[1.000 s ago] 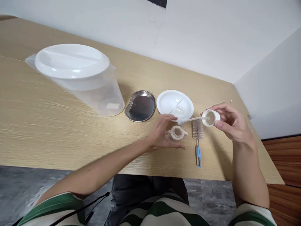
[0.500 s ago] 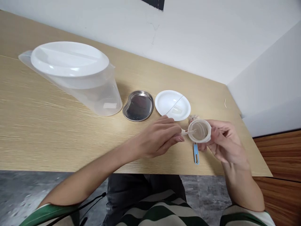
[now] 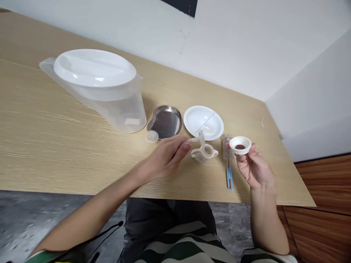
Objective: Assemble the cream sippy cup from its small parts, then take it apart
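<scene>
My left hand (image 3: 172,155) is closed, fingertips pinching a thin translucent straw (image 3: 193,140). At the straw's end is a translucent spout lid (image 3: 205,152) with an upright flap and side lugs; whether it touches the table I cannot tell. My right hand (image 3: 253,166) is closed on a white screw ring (image 3: 240,145), its opening facing up. Beside that hand lies a bottle brush (image 3: 229,177) with a blue loop handle, bristles pointing away. A small clear cap (image 3: 152,136) sits at the near left edge of the steel kidney dish (image 3: 178,122).
A white plate (image 3: 189,122) holds a clear piece and a thin rod across it. A large lidded plastic pitcher (image 3: 117,109) stands at the left. The wall bounds the wooden table (image 3: 82,157) at the back. A small pale strip (image 3: 262,122) lies far right.
The ring and the spout lid, together in my right hand before, are now apart. My left hand has moved left with the straw. The clear cap now shows by the dish.
</scene>
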Available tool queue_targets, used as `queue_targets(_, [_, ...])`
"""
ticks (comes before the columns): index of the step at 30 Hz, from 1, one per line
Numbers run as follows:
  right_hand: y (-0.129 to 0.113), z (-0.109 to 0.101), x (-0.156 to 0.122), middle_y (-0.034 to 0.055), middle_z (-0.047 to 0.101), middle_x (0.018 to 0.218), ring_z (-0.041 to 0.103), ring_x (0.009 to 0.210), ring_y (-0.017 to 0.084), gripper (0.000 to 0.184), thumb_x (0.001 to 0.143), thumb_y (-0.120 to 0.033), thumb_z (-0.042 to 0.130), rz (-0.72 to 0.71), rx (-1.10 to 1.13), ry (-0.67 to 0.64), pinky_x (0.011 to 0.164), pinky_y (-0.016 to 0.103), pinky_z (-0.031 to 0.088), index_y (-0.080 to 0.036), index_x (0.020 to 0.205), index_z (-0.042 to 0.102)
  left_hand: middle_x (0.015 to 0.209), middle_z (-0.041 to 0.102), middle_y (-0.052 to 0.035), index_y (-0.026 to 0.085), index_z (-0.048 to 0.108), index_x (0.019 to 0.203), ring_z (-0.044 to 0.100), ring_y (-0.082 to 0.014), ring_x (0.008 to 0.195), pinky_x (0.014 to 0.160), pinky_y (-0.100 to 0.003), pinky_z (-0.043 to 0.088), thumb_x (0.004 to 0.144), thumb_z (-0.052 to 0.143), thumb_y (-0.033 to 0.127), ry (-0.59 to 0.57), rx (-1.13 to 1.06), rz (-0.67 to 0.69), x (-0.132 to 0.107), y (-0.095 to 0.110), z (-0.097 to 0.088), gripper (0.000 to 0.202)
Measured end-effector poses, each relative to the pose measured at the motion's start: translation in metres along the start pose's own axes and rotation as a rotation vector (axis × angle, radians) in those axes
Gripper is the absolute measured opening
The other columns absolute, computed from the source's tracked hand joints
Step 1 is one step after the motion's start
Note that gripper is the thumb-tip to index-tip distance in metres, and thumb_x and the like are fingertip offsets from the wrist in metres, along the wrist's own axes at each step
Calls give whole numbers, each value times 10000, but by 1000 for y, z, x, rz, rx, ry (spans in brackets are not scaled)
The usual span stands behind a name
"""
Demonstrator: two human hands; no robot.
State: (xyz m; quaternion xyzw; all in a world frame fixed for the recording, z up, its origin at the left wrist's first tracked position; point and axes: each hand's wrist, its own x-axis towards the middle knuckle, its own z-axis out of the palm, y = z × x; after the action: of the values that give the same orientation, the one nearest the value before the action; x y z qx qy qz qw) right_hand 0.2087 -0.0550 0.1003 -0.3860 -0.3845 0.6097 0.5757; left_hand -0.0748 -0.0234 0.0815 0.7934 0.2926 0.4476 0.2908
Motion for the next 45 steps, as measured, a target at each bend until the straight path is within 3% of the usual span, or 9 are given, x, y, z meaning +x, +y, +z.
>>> queue_targets(7, [4, 7, -3, 104, 730, 1037, 705, 818, 190, 352, 846, -468, 756, 122, -119, -103, 742, 297, 631, -197, 1069, 733, 607, 346, 35, 208, 334, 714, 359, -144, 539, 552, -296, 281, 1069, 343, 257, -152, 132, 201, 19, -44, 7, 359])
queue_targets(13, [3, -1, 15, 66, 681, 1102, 657, 874, 190, 338, 860, -426, 722, -40, -311, -46, 800, 353, 599, -267, 1158, 709, 640, 398, 18, 219, 354, 754, 387, -170, 562, 564, -310, 297, 1042, 329, 263, -76, 281, 173, 17, -75, 20, 292])
queue_targets(18, [-1, 5, 62, 68, 652, 1146, 641, 839, 188, 423, 862, -435, 721, -300, -900, -21, 828, 396, 562, -274, 1248, 656, 574, 357, 21, 221, 317, 685, 351, -171, 526, 574, -321, 272, 1044, 285, 343, 38, 329, 16, 18, -77, 5, 380])
queue_targets(22, [2, 28, 114, 105, 683, 1082, 634, 936, 226, 335, 944, -409, 611, -407, -1455, -250, 876, 382, 498, -186, 1186, 672, 545, 322, 24, 221, 275, 633, 337, -161, 507, 565, -322, 245, 1007, 321, 434, 61, 353, -137, 16, -76, -25, 433])
queue_targets(30, [44, 60, 197, 138, 698, 1098, 634, 954, 256, 319, 864, -350, 725, -118, -1957, -469, 751, 316, 434, -146, 1094, 640, 546, 383, 15, 223, 305, 643, 349, -167, 506, 550, -321, 234, 948, 375, 496, -88, 462, -268, 7, -75, -55, 415])
queue_targets(36, [46, 62, 203, 140, 691, 1149, 636, 971, 254, 396, 811, -365, 800, 2, -1989, -488, 766, 307, 434, -149, 1111, 657, 609, 411, -2, 221, 316, 679, 355, -180, 554, 587, -341, 240, 973, 277, 407, -131, 428, -243, 5, -76, -52, 350])
queue_targets(40, [19, 71, 184, 149, 699, 1102, 624, 935, 228, 288, 927, -369, 652, -268, -1742, -414, 781, 304, 428, -120, 1068, 684, 672, 456, -8, 221, 364, 721, 387, -189, 605, 605, -342, 289, 960, 324, 325, -76, 423, -146, 6, -76, -48, 263])
queue_targets(42, [7, 83, 166, 111, 712, 1047, 618, 905, 195, 311, 976, -404, 568, -373, -1517, -517, 786, 284, 427, -131, 1047, 698, 754, 513, -27, 207, 439, 778, 452, -198, 677, 647, -347, 346, 983, 356, 324, -38, 416, -65, 8, -76, -44, 251])
queue_targets(45, [-3, 102, 139, 69, 712, 1011, 602, 868, 169, 382, 955, -506, 586, -325, -1327, -775, 764, 262, 416, -160, 1047, 718, 897, 572, -59, 184, 563, 914, 542, -206, 822, 744, -344, 429, 1025, 413, 350, 52, 371, 29, 10, -77, -34, 250])
